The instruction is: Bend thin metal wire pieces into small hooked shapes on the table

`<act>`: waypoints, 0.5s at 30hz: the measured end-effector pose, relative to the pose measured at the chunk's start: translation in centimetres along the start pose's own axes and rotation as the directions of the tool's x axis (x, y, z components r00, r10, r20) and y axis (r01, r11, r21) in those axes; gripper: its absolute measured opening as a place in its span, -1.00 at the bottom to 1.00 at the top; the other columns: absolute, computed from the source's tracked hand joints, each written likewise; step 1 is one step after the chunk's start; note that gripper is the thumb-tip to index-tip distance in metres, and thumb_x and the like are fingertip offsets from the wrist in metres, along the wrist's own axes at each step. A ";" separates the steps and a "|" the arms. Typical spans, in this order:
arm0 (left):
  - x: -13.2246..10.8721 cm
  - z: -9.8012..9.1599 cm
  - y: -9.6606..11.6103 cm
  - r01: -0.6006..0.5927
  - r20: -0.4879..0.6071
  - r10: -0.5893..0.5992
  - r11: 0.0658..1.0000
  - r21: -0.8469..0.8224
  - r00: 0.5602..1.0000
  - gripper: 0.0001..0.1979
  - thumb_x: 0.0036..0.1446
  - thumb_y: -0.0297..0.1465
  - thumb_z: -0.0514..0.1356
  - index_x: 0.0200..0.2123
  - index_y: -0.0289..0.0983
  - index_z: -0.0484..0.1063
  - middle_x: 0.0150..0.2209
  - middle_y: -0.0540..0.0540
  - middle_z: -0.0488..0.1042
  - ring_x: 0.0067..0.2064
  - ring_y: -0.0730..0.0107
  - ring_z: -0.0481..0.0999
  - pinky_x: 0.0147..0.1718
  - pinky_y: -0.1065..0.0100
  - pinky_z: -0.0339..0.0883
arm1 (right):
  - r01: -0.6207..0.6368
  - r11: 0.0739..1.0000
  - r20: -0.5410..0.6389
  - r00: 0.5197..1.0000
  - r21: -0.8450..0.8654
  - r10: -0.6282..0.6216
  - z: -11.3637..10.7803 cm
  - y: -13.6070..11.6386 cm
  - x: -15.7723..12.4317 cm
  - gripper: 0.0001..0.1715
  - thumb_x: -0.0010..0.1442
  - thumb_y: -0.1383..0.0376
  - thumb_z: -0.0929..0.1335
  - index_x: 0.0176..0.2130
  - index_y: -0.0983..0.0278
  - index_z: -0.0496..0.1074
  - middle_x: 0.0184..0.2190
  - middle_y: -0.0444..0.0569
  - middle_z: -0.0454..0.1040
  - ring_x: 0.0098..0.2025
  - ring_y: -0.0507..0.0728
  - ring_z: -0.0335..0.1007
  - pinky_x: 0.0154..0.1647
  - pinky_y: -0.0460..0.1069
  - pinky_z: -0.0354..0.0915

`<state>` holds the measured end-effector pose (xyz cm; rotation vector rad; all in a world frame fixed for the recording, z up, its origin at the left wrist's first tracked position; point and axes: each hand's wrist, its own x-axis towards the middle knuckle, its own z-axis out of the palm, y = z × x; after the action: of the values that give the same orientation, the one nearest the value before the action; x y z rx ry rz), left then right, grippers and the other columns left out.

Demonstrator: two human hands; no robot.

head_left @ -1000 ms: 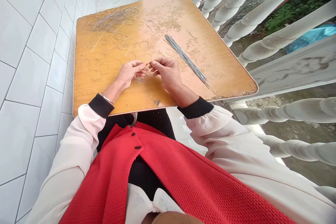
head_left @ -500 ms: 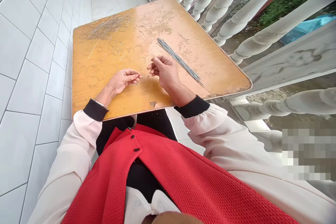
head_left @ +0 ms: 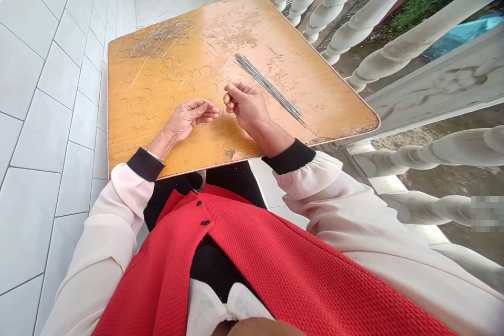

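Note:
My left hand and my right hand meet over the near middle of a worn wooden table. Both pinch the ends of a thin piece of wire that runs between their fingertips. Just right of my right hand lies a bundle of straight wires, slanting towards the table's near right edge. Several bent wire loops lie flat on the table beyond my left hand.
A tangled heap of wire sits at the table's far left corner. A white balustrade runs along the right side, close to the table. White floor tiles lie to the left.
My hands drew a little apart half a second ago, the right one lifting; now they are close together again with the wire between them. The view shifted slightly.

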<state>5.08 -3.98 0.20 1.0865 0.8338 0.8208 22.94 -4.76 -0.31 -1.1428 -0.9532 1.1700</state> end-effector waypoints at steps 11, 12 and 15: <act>0.4 0.2 -0.2 -0.031 -0.164 0.004 0.987 -0.158 0.986 -0.88 0.31 -0.48 0.29 -0.32 -0.32 0.58 -0.32 -0.02 0.67 -0.18 0.49 0.71 -0.07 0.48 0.53 | -0.104 0.994 0.210 0.972 -0.017 0.106 0.2 -0.2 -1.0 -0.60 -0.07 0.11 0.65 -0.51 0.26 0.48 -0.56 -0.15 0.48 -0.55 -0.06 0.29 -0.55 -0.14 0.23; 0.4 0.2 -0.2 -0.034 -0.177 0.004 0.985 -0.171 0.984 -0.87 0.31 -0.50 0.27 -0.33 -0.32 0.59 -0.32 -0.02 0.66 -0.17 0.50 0.71 -0.05 0.47 0.53 | -0.105 0.994 0.215 0.971 -0.011 0.105 0.1 -0.2 -1.0 -0.61 -0.08 0.12 0.65 -0.52 0.27 0.49 -0.56 -0.14 0.48 -0.55 -0.06 0.29 -0.54 -0.14 0.25; 0.6 0.1 -0.4 -0.059 -0.199 0.020 0.980 -0.190 0.980 -0.81 0.33 -0.55 0.22 -0.34 -0.33 0.59 -0.35 0.00 0.65 -0.22 0.56 0.69 -0.05 0.49 0.51 | -0.092 0.996 0.218 0.971 -0.019 0.094 0.1 -0.1 -1.1 -0.66 -0.08 0.16 0.65 -0.50 0.27 0.52 -0.52 -0.12 0.53 -0.52 -0.05 0.33 -0.51 -0.13 0.29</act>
<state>5.53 -3.63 -0.22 0.8601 0.8777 1.0341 22.65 -5.85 -0.19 -1.0910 -1.0815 1.3903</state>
